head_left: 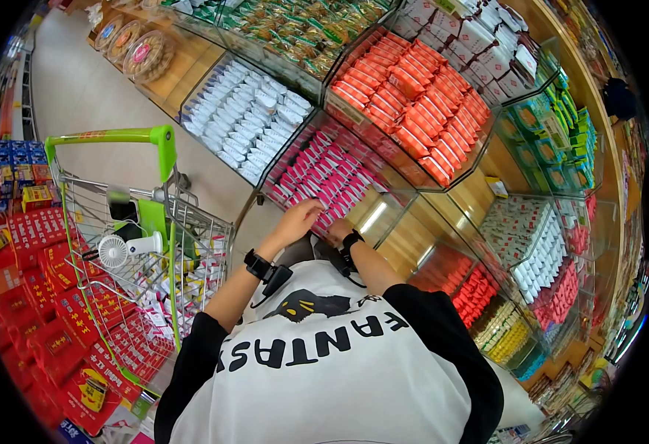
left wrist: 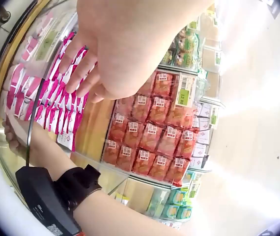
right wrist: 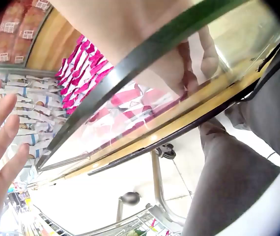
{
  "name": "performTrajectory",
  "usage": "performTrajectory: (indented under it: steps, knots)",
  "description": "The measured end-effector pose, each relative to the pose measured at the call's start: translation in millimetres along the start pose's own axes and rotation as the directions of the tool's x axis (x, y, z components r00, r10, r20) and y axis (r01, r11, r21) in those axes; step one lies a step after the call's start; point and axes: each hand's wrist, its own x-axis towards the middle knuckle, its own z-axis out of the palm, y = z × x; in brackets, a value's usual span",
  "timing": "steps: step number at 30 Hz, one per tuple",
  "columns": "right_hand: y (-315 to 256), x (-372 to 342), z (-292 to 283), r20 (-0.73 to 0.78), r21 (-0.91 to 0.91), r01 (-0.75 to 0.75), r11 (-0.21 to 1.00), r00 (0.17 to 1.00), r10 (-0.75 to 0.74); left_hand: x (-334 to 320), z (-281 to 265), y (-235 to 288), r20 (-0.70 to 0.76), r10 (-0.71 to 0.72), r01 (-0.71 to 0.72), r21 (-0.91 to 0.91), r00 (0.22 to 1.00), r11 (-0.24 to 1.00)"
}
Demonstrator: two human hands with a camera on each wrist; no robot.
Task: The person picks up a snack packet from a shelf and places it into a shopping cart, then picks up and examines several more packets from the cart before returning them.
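Note:
My left hand (head_left: 302,220) hovers over the near part of a clear bin of small pink-and-white packets (head_left: 328,174). In the left wrist view its fingers (left wrist: 83,73) reach toward the rows; the right wrist view shows them spread, with nothing held. My right hand (head_left: 339,231) is lower, just inside the bin's near glass wall (right wrist: 108,83). Its fingers (right wrist: 209,64) bend down beside the end packets, seen partly through the glass. I cannot tell whether they grip a packet. Both wrists wear black straps with small devices.
Bins of white packets (head_left: 243,118) and red-orange packets (head_left: 413,103) adjoin the pink one. A shopping cart (head_left: 139,244) with a small white fan (head_left: 113,251) stands at my left, beside red boxes (head_left: 58,318). More bins with red and yellow packets lie at the right.

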Motion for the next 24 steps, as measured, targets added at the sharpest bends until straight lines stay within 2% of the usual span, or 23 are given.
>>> performTrajectory:
  steps: [1, 2, 3, 4, 5, 6, 7, 8, 10, 11, 12, 13, 14, 16, 19, 23, 24]
  knots:
    - [7, 7, 17, -0.008, -0.033, 0.139, 0.99, 0.99, -0.14, -3, -2, 1, -0.003, -0.002, 0.002, -0.002, 1.0, 1.0]
    - [11, 17, 37, -0.004, -0.034, 0.143, 0.989, 0.99, -0.143, -6, -5, 2, -0.01, -0.009, 0.009, 0.0, 1.0, 1.0]
    - [15, 27, 57, 0.122, 0.574, -0.161, 0.803, 0.986, 0.11, -9, -6, 4, -0.017, -0.015, 0.015, 0.001, 1.0, 1.0]
    - [17, 32, 67, 0.368, 0.881, -0.416, 0.224, 0.902, 0.227, -11, -8, 7, -0.022, -0.016, 0.016, 0.0, 1.0, 1.0]
    - [11, 26, 53, 0.368, 0.88, -0.416, 0.228, 0.902, 0.225, -13, -10, 10, -0.036, -0.016, 0.016, -0.014, 0.999, 1.0]
    - [0, 14, 24, 0.236, 0.779, -0.326, 0.535, 0.944, 0.232, -15, -11, 12, -0.049, -0.015, 0.014, -0.028, 0.999, 1.0]
    - [-10, 6, 2, 0.106, 0.582, -0.218, 0.784, 0.976, 0.192, -16, -11, 11, -0.054, -0.015, 0.013, -0.028, 0.998, 1.0]
    - [-13, 8, -1, 0.105, 0.578, -0.215, 0.787, 0.976, 0.189, -17, -12, 9, -0.065, -0.02, 0.018, -0.023, 0.998, 1.0]
    - [-20, 9, -9, 0.237, 0.571, -0.423, 0.703, 0.905, 0.352, -19, -13, 9, -0.082, -0.027, 0.026, -0.019, 0.996, 0.999]
    - [-21, 7, -12, 0.238, 0.568, -0.422, 0.706, 0.906, 0.35, -21, -13, 11, -0.078, -0.034, 0.036, 0.018, 0.996, 0.999]
    - [-22, 3, -15, 0.136, 0.371, -0.294, 0.881, 0.956, 0.261, -22, -14, 13, -0.073, -0.041, 0.045, 0.054, 0.996, 0.997]
    - [-24, 0, -17, 0.06, 0.136, -0.151, 0.979, 0.988, 0.144, -23, -13, 15, -0.075, -0.042, 0.046, 0.053, 0.996, 0.998]
    - [-22, 9, -1, 0.06, 0.134, -0.15, 0.979, 0.988, 0.143, -23, -12, 18, -0.089, -0.017, 0.025, 0.09, 0.996, 0.996]
    - [-15, 36, 48, -0.003, 0.184, -0.271, 0.945, 0.961, 0.276, -22, -11, 22, -0.104, 0.01, 0.004, 0.128, 0.995, 0.992]
    - [-24, 3, -3, -0.01, 0.204, -0.256, 0.945, 0.965, 0.264, -22, -9, 24, -0.082, 0.0, 0.009, 0.112, 0.997, 0.994]
    - [-25, -1, -11, 0.018, 0.265, -0.275, 0.924, 0.96, 0.28, -22, -7, 20, -0.073, -0.005, 0.012, 0.098, 0.997, 0.995]
    - [-25, -2, -10, -0.039, 0.262, -0.25, 0.932, 0.962, 0.269, -22, -7, 18, -0.077, -0.006, 0.013, 0.093, 0.997, 0.996]
